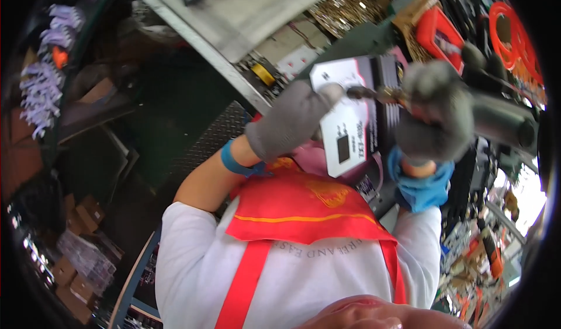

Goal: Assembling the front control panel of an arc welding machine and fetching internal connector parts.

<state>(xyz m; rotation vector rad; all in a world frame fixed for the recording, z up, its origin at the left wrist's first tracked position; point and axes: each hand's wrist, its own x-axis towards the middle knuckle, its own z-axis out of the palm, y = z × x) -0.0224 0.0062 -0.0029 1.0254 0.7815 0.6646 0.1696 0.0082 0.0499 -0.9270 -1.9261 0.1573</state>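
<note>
My left hand, in a grey knit glove, is closed on the edge of a flat white-and-black printed panel. Its thumb lies on the white face, which carries a small dark rectangle. My right hand, gloved too and smeared by motion, has its fingers wrapped round a slim tool with a dark tip and a brassy shank. That tip points left, in front of the panel near my left thumb; whether it touches the panel I cannot tell. The tool's rear end is hidden by my right hand.
A grey bench runs along the top, with a yellow roll by its edge. Heaped brass-coloured small parts and a red bin stand beyond the panel. A dark cylinder lies right of my right hand. Cardboard boxes sit lower left.
</note>
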